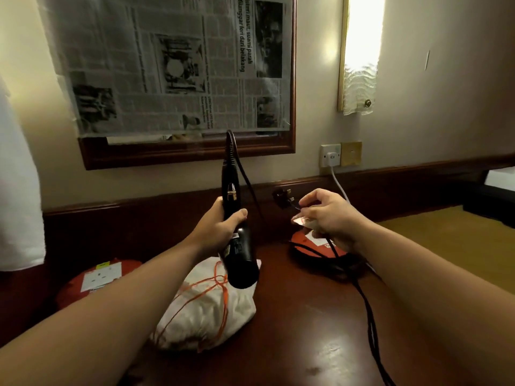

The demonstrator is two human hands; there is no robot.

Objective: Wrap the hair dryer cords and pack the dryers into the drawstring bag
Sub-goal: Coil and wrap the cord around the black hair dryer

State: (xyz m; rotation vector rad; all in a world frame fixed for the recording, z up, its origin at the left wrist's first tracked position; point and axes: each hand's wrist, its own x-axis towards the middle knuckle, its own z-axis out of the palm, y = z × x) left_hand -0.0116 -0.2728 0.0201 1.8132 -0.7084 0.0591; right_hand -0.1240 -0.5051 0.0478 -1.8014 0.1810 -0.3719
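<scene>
My left hand (223, 227) grips a black hair dryer (239, 257) by its handle, held upside down above the table with the nozzle end low. Its black cord (365, 305) leaves the handle top, loops down and trails across the table to the right. My right hand (326, 215) pinches the cord just behind its black plug (282, 197), which sticks out to the left, and a small white tag shows under the fingers. A white drawstring bag (211, 307) with orange strings lies bulging on the table beneath the dryer.
A red packet (97, 277) with a white label lies at the left, another red item (309, 246) under my right hand. A wall socket (330, 155) holds a white plug and cable. A newspaper-covered mirror (178, 68) hangs above the dark wooden table (312, 324).
</scene>
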